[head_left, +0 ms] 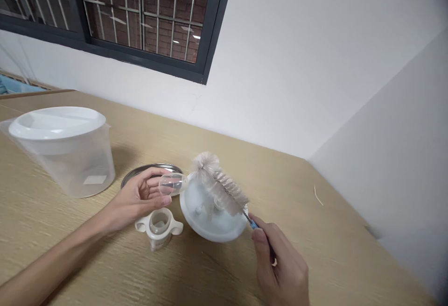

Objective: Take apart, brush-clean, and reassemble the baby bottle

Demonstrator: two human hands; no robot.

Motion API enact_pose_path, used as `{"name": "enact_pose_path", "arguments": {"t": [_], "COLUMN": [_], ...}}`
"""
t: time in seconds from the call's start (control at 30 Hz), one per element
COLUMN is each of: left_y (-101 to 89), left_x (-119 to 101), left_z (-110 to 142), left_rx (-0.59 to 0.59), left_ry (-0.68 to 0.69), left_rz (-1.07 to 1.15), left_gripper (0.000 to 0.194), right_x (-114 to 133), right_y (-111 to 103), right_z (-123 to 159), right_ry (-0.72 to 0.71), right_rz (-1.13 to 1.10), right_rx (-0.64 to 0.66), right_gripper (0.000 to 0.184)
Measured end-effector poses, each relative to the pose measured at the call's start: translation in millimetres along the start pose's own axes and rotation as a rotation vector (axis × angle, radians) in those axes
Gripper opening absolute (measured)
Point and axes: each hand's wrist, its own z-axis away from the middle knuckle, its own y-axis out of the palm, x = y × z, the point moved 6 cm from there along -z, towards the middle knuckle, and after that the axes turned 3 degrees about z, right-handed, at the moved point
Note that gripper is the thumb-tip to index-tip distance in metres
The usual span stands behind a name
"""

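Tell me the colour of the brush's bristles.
The bristles are pale greyish white, seen best in the head view.

a pale wooden table [336, 236] spreads beneath the left hand [142, 193] and right hand [285, 261]. beyond them, a dark-framed, barred window [150, 9] sits in a white wall [280, 58].

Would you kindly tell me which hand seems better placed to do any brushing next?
Probably the right hand: it holds the brush by its handle, while the left hand holds the clear domed piece.

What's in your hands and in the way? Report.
Left hand holds small clear rounded plastic piece. Right hand grips grey-bristled bottle brush. Possible obstruction: round whitish bowl, partly behind brush.
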Motion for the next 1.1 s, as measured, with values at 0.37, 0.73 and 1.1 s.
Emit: {"name": "enact_pose_path", "arguments": {"t": [0.37, 0.73, 1.1], "left_y": [-1.4, -5.8, 3.6], "left_x": [1.5, 0.9, -6.0], "left_z": [-0.2, -4.3, 2.9], "left_rx": [0.023, -0.034, 0.019], "left_ry": [0.03, 0.086, 0.028], "left_rz": [0.003, -0.063, 0.009], "left_gripper": [0.053, 0.059, 0.059], "right_x": [-3.1, 2.5, -0.6], "right_y": [9.2, 8.3, 14.9], "right_z": [2.1, 5.4, 6.7], "right_ry": [-0.093, -0.125, -0.107], "right_rz": [-0.002, -0.067, -0.069], "right_rx": [0.088, 0.089, 0.122], "right_gripper": [0.026, 0.031, 0.031]}}
